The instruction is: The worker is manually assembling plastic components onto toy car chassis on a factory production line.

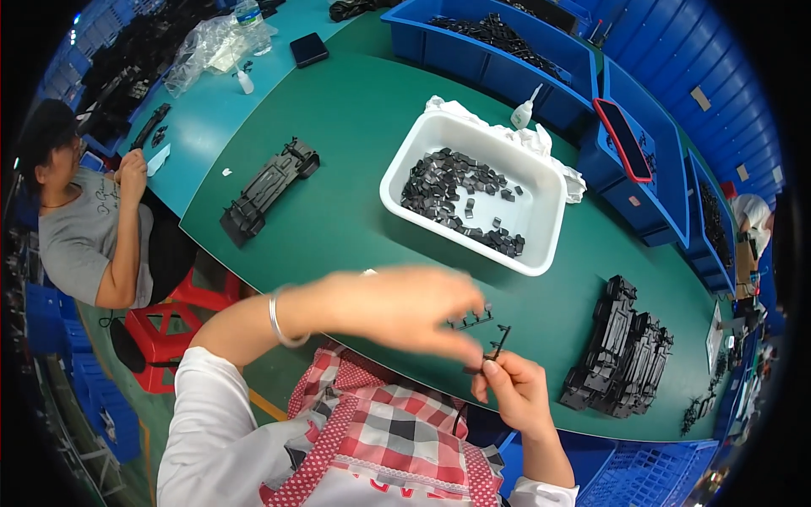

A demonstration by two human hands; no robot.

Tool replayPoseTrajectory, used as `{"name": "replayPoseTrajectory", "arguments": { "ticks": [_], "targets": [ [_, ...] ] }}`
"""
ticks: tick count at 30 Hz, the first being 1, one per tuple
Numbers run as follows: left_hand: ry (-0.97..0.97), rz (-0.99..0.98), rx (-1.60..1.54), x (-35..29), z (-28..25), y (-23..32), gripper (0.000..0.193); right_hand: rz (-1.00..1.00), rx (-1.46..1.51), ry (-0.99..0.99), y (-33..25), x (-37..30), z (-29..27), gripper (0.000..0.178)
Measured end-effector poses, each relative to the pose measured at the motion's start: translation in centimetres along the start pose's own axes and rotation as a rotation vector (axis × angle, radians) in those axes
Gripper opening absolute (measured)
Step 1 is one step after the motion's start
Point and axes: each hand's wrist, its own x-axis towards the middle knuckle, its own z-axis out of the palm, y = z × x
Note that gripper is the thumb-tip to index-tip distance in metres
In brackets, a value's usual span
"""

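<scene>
My left hand (397,308) reaches across in front of me, blurred by motion, its fingertips pinched on a small black plastic part (471,320). My right hand (515,389) is lower and to the right, holding a thin black plastic strip (498,345) between thumb and fingers. Both hands hover over the near edge of the green table (355,144). A silver bangle (279,321) circles my left wrist. Beyond the hands stands a white tub (541,211) holding several small black pieces.
A stack of black moulded frames (623,351) lies at the right, another stack (269,188) at the left. Blue bins (498,51) line the far edge, with a small glue bottle (525,110). A seated person (84,220) works at the left beside a red stool (169,329).
</scene>
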Motion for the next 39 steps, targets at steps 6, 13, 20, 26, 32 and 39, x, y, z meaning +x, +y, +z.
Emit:
{"name": "replayPoseTrajectory", "arguments": {
  "ticks": [6, 13, 20, 26, 32, 39],
  "targets": [
    [0.008, 0.228, 0.050, -1.2, 6.0, 0.5, 0.035, -0.284, -0.476, -0.062, -1.9, -0.4, 0.9, 0.013],
    [-0.497, 0.440, -0.563, -4.5, 7.1, 1.5, 0.041, -0.622, -0.396, -0.610, -2.6, -1.9, 1.2, 0.012],
    [0.225, 0.209, -0.234, -4.5, -3.3, 0.6, 0.022, -0.713, -0.508, 0.884, -9.1, -0.6, -15.4, 0.024],
    [0.556, -0.190, 0.351, 4.9, -4.4, -6.3, 0.044, -0.570, -1.245, 1.199, -13.8, 8.9, -25.6, 0.024],
    [0.523, 0.138, 0.250, 1.4, -0.4, -4.5, 0.021, -0.461, -0.967, 0.192, -4.6, 4.2, -5.4, 0.006],
    [0.351, 0.134, 0.330, 0.6, 3.9, -4.3, 0.014, -0.378, -1.075, 0.445, 4.0, 4.7, 0.0, 0.024]
  ]
}}
